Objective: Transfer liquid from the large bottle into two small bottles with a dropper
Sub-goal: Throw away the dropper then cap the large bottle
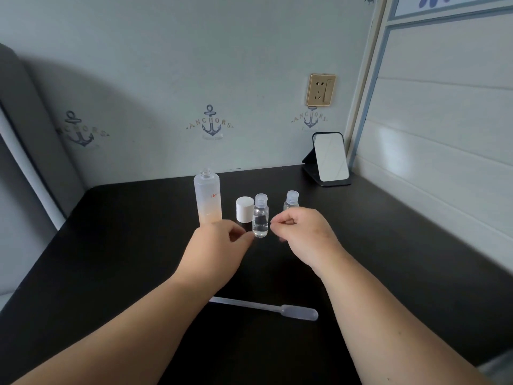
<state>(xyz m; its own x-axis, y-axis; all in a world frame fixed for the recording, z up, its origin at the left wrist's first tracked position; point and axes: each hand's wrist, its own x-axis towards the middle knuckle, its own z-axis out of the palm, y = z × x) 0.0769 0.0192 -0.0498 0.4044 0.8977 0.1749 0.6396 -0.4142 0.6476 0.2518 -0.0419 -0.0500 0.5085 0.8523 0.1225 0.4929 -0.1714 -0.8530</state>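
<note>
Head view looks down on a dark table (116,245) set against a pale wall printed with anchors. Both bare forearms reach in from the bottom edge. At the far middle stands the large bottle (207,198), frosted, uncapped, with peach-tinted liquid in its lower part. Just to its right a white cap (244,208) stands upright on the table. Beside the cap is the near small bottle (260,216), clear, capped, with clear liquid inside. Farther right and a little behind stands the second small bottle (292,200), also capped (its lower half is hidden behind the right hand).

The left hand (219,245) hovers low beside the near small bottle, fingers loosely curled with the tips close to the bottle's base; whether they touch it cannot be told, and it grips nothing visible. The right hand (302,232) is curled with fingertips drawn together, holding nothing that can be seen.

The dropper (266,308), a clear plastic pipette, lies flat on the table between the forearms, bulb to the right, touched by neither hand.

A small mirror (331,157) stands at the back right corner below a gold wall socket (321,90).
</note>
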